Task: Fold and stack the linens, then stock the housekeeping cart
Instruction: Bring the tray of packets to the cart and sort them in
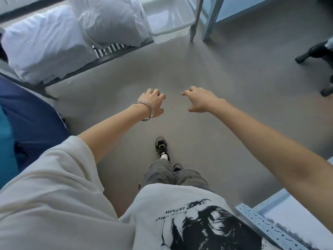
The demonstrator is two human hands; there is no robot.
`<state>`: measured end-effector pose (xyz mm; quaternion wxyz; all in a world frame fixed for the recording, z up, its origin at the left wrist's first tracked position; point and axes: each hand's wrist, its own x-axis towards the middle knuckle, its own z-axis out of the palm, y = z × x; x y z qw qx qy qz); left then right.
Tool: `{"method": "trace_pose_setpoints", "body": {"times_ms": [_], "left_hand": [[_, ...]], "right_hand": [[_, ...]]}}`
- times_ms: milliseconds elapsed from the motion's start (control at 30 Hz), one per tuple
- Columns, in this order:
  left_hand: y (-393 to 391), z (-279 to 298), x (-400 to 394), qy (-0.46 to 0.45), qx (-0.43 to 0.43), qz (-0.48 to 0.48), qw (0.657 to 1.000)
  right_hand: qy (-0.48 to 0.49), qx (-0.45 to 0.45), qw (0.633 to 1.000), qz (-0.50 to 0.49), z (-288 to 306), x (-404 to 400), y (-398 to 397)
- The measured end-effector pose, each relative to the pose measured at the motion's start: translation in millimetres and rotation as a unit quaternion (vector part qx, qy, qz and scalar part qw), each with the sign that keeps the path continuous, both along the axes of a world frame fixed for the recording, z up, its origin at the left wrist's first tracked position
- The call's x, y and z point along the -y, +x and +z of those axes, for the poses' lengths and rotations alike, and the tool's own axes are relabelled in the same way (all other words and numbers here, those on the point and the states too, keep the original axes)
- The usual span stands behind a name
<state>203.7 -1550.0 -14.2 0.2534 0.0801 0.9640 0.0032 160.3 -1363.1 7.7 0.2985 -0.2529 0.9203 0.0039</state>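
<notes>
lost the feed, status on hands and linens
Left hand and right hand open, holding nothing. White linens piled on rack, far left. Floor between looks clear.

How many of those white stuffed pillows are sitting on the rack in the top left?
2. One pillow lies at the left end of the slatted rack, and a second pillow lies beside it, toward the right end. More may lie beyond the frame's edge.
</notes>
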Motion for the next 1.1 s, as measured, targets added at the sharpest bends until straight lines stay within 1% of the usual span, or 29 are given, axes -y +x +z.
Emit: {"method": "trace_pose_setpoints", "body": {"times_ms": [233, 467, 600, 800, 967, 1100], "left_hand": [[-100, 11, 36, -0.006, -0.031, 0.032, 0.999], [-195, 19, 54, -0.002, -0.039, 0.03, 0.999], [-244, 22, 56, 0.002, -0.046, 0.03, 0.998], [-313, 11, 50, -0.016, -0.025, 0.047, 0.998], [-371, 5, 29, -0.012, -0.019, 0.098, 0.995], [-404, -1, 13, -0.007, -0.014, 0.125, 0.992]], "right_hand": [[-0.012, -0.031, 0.999, 0.026, 12, 40, -110], [-0.021, -0.039, 0.999, 0.025, 19, 63, -208], [-0.021, -0.038, 0.999, 0.021, 23, 60, -262], [-0.014, -0.03, 0.999, 0.042, 17, 47, -341], [-0.001, -0.032, 0.997, 0.074, 21, 26, -416], [0.009, -0.031, 0.994, 0.109, 16, 20, -458]]}}
